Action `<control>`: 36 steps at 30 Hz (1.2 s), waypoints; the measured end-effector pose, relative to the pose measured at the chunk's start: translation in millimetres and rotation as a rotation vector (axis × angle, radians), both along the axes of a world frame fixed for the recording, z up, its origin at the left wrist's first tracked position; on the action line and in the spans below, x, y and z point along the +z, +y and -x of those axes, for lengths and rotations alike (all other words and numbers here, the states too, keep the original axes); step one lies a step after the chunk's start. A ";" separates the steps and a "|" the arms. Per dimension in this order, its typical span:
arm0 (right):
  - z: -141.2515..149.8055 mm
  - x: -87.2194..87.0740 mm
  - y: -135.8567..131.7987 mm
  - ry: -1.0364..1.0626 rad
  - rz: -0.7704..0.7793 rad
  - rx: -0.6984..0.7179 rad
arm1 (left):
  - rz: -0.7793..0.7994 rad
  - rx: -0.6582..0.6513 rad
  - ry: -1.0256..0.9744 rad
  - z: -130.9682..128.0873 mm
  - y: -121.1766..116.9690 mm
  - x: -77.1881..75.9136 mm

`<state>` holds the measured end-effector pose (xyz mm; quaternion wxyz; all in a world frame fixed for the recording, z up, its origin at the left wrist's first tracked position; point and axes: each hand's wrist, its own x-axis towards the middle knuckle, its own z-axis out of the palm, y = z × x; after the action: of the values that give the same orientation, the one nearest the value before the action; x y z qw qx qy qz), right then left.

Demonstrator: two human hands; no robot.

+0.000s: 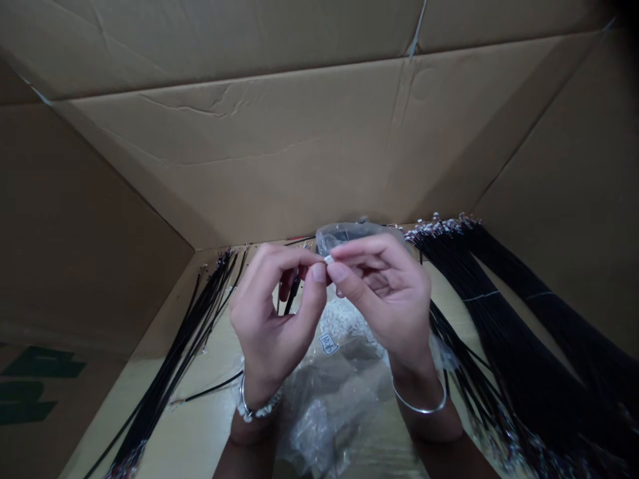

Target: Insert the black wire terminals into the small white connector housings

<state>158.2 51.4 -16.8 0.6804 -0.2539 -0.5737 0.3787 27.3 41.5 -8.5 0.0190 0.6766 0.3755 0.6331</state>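
My left hand (272, 306) is closed in a pinch, with a thin black cable (293, 294) running through it. A black cable end (212, 387) with bare coloured wires also shows beside my left wrist; whether it is the same cable I cannot tell. Between the fingertips of my right hand (387, 296) is a small white connector (328, 259), held up against my left fingertips. The wire tips at the connector are hidden by my fingers. Below my hands lies a clear plastic bag (344, 372) with many small white connectors (347, 320) and a handwritten label (328, 343).
Bundles of black cables lie at the left (184, 352) and the right (499, 319), their ends showing small coloured wires and white tips. Cardboard walls (299, 146) enclose the back and sides of the light tabletop (200, 432).
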 end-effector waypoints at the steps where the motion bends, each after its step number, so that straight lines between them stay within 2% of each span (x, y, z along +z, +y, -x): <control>1: 0.3 0.0 0.1 -0.002 -0.013 -0.007 | 0.004 -0.006 -0.003 0.0 -0.2 0.3; 16: 4.0 -8.2 1.0 -0.012 -0.166 -0.090 | -0.036 0.037 0.030 1.0 -4.2 3.2; 24: 5.0 -7.2 1.6 -0.011 -0.195 -0.131 | -0.141 0.057 0.046 -1.8 -0.7 0.8; 27: 6.1 -4.5 2.9 0.018 -0.142 -0.084 | -0.155 0.104 0.051 -4.7 -0.4 -0.4; 32: 3.9 -1.8 8.1 0.070 -0.010 0.085 | -0.157 0.205 0.087 -7.1 -2.4 0.8; 36: 2.1 -4.4 11.6 0.091 -0.004 0.165 | -0.187 0.226 0.128 -6.3 -2.1 1.5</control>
<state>156.1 63.0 -21.2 0.6729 -0.1868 -0.5620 0.4432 33.6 39.4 -7.0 -0.1393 0.6678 0.3891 0.6191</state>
